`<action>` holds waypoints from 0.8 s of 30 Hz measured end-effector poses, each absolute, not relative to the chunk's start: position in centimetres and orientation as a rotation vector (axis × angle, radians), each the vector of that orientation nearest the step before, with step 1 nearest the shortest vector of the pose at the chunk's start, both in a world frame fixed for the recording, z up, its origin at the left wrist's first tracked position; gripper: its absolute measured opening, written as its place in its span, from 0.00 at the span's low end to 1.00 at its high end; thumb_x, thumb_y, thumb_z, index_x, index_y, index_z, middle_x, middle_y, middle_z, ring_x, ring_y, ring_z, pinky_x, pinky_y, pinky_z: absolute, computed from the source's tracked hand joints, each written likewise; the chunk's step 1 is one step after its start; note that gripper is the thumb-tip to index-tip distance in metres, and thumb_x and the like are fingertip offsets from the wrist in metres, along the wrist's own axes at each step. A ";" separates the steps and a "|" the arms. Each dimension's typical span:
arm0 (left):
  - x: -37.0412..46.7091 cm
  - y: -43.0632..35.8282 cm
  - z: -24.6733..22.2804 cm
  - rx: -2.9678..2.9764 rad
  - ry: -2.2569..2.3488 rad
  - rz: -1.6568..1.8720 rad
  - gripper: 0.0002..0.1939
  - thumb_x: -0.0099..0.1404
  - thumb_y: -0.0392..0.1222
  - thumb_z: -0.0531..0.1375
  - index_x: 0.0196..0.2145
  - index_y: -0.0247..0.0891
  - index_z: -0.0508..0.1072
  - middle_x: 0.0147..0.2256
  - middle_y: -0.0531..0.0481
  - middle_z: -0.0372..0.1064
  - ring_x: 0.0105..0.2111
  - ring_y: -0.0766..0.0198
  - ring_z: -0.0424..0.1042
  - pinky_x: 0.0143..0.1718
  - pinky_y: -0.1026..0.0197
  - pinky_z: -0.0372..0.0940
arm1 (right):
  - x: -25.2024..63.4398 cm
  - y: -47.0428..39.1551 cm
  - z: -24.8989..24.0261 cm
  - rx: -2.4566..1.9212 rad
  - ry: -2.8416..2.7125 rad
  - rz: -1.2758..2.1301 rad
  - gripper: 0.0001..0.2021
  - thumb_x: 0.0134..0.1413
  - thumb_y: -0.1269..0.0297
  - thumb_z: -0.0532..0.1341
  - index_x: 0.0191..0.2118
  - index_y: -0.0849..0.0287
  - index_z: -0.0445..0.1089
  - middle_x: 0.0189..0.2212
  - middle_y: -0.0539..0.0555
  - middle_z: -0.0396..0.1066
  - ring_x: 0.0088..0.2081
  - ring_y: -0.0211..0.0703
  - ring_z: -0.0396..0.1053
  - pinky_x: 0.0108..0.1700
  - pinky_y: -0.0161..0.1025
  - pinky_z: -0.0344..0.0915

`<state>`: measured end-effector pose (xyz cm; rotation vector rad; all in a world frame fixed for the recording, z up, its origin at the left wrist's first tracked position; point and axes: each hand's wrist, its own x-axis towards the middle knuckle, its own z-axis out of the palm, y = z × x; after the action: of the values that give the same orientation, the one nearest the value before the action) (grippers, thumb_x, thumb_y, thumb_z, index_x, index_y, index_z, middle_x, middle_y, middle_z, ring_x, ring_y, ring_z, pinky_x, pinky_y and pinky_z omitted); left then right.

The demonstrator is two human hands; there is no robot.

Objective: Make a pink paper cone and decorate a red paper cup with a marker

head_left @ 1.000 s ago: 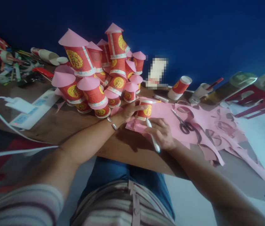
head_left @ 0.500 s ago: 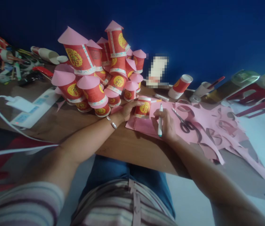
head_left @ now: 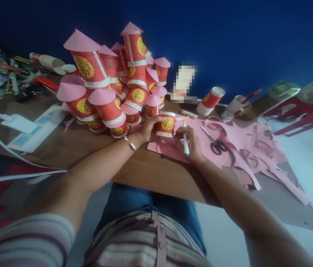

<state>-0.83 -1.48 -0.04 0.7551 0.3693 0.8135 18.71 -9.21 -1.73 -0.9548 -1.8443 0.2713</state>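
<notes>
My left hand (head_left: pixel 147 129) grips a red paper cup (head_left: pixel 166 124) with a yellow emblem, its fingers on the cup's left side and rim. The cup is over pink paper (head_left: pixel 170 146). Just right of it, my right hand (head_left: pixel 191 142) is closed on a white marker (head_left: pixel 186 139), which is tilted with its teal end toward me. An orange-tipped stick (head_left: pixel 182 118) shows beside the cup's right rim. Dark-handled scissors (head_left: pixel 216 145) lie on the pink paper to the right of my right hand.
Red cups with pink cone tops (head_left: pixel 100 100) are stacked at the back left. A power strip (head_left: pixel 38 129) with a white cable lies left. More cups (head_left: pixel 212 100), a bottle (head_left: pixel 273 96) and cut pink scraps (head_left: pixel 267 148) are right. Tools crowd the far left.
The whole view has shifted slightly. The cup in my left hand looks turned a little, and my right hand with the marker is slightly higher and further left.
</notes>
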 end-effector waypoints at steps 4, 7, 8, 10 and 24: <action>-1.0 -1.4 0.0 0.738 0.357 0.824 0.24 0.56 0.44 0.68 0.49 0.31 0.77 0.39 0.39 0.82 0.44 0.47 0.81 0.52 0.45 0.71 | 18.6 -9.2 -1.4 -0.936 -1.861 0.271 0.09 0.64 0.67 0.66 0.47 0.54 0.66 0.39 0.52 0.72 0.34 0.39 0.76 0.37 0.38 0.74; -1.0 -1.4 0.0 0.738 0.351 0.822 0.24 0.56 0.45 0.68 0.49 0.31 0.77 0.39 0.39 0.82 0.44 0.47 0.81 0.52 0.45 0.71 | 18.5 -9.3 -1.2 -0.952 -1.878 0.193 0.06 0.65 0.67 0.65 0.43 0.54 0.67 0.35 0.50 0.73 0.33 0.39 0.74 0.37 0.37 0.72; -1.0 -1.4 0.0 0.738 0.351 0.822 0.25 0.56 0.45 0.68 0.49 0.31 0.77 0.39 0.38 0.82 0.44 0.47 0.81 0.52 0.44 0.71 | 18.5 -9.3 -1.2 -0.946 -1.884 0.167 0.05 0.66 0.67 0.64 0.43 0.54 0.67 0.34 0.50 0.73 0.32 0.38 0.73 0.36 0.37 0.72; -0.9 -1.5 0.0 0.740 0.352 0.824 0.25 0.55 0.45 0.69 0.48 0.30 0.77 0.39 0.38 0.82 0.45 0.46 0.81 0.53 0.44 0.71 | 18.4 -9.5 -1.1 -0.928 -1.894 0.124 0.03 0.67 0.68 0.62 0.43 0.54 0.68 0.33 0.49 0.72 0.31 0.38 0.72 0.35 0.36 0.71; -0.5 -1.3 -0.3 0.818 0.391 0.883 0.20 0.56 0.42 0.69 0.46 0.34 0.77 0.39 0.44 0.81 0.46 0.51 0.80 0.50 0.51 0.73 | 18.5 -9.7 -0.6 -0.933 -1.843 0.026 0.02 0.68 0.68 0.61 0.44 0.54 0.69 0.34 0.51 0.73 0.32 0.38 0.73 0.35 0.37 0.73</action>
<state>-0.50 -1.26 -0.29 0.8182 0.3907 0.8832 18.47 -9.67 -0.61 -0.9327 -1.8431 0.0256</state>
